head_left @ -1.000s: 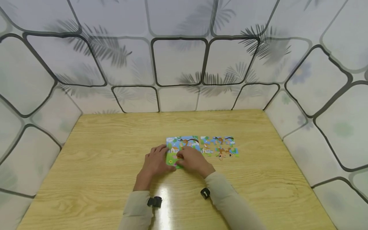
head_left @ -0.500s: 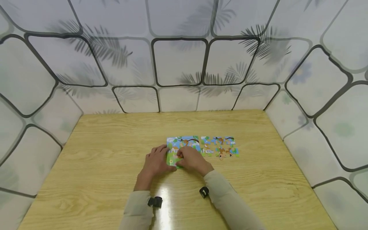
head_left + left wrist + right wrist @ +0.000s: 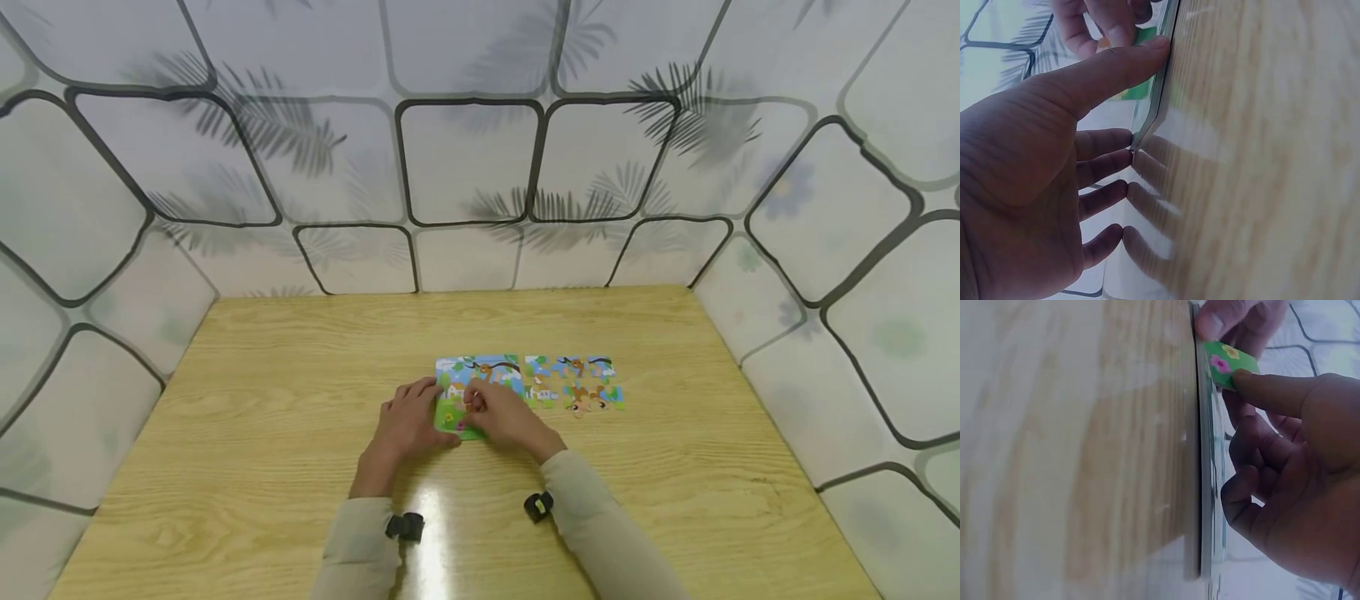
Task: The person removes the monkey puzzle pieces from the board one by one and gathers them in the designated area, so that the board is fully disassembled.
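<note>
**One flowered piece (image 3: 1230, 364) held at a slant over the near left corner of the puzzle board (image 3: 1207, 519)**

The right hand (image 3: 508, 417) pinches the piece, thumb on its printed face, the other fingers bent. Compared with half a second ago, the right hand lies slightly farther right, and a pale sheen at that corner of the board has given way to clear colour; the left hand (image 3: 407, 422) has barely moved. The change suggests an altered tilt, with the piece probably not yet seated. The left hand, its fingers extended and not clenched, touches the board's near left corner. Loose pieces (image 3: 540, 395) lie on the table (image 3: 300, 467) just beside the board's right edge. The right hand covers the board's near right part; whether the piece's lower edge meets the board cannot be told. In the left wrist view the piece is largely hidden behind the fingers.
</note>
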The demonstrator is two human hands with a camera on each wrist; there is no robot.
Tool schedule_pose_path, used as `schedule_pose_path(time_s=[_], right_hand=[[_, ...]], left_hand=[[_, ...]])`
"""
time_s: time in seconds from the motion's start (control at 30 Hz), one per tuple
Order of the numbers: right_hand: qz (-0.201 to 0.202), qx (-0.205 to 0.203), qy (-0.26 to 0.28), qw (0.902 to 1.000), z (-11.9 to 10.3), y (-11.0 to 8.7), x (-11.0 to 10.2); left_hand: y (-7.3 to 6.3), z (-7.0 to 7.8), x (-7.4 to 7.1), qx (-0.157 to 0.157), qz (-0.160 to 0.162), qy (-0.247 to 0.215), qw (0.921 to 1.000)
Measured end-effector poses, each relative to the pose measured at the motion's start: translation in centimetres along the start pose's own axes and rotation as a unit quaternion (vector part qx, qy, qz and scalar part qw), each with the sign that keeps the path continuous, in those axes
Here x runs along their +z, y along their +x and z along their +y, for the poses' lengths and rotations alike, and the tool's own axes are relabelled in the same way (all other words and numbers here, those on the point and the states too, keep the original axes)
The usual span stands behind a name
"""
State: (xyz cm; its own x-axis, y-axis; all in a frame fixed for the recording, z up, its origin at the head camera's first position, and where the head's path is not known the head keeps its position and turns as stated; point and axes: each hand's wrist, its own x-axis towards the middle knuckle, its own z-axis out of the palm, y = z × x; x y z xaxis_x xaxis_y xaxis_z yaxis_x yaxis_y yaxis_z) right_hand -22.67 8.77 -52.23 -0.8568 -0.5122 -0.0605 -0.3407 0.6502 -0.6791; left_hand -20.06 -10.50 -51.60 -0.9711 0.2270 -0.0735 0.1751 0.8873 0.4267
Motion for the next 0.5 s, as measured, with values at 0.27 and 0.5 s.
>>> schedule_pose_path(time_s=[0.27, 0.5], right_hand=[[0.018, 0.018, 0.049, 0.9985, 1.1, -1.2, -2.0], [0.033, 0.046, 0.053, 0.9970, 2.3, -2.7, -3.7]], left_hand=[[0.3, -0.1, 0.2, -0.010, -0.019, -0.001, 0.9998], [0.4, -0.1, 0.1, -0.016, -0.028, -0.004, 0.9995]])
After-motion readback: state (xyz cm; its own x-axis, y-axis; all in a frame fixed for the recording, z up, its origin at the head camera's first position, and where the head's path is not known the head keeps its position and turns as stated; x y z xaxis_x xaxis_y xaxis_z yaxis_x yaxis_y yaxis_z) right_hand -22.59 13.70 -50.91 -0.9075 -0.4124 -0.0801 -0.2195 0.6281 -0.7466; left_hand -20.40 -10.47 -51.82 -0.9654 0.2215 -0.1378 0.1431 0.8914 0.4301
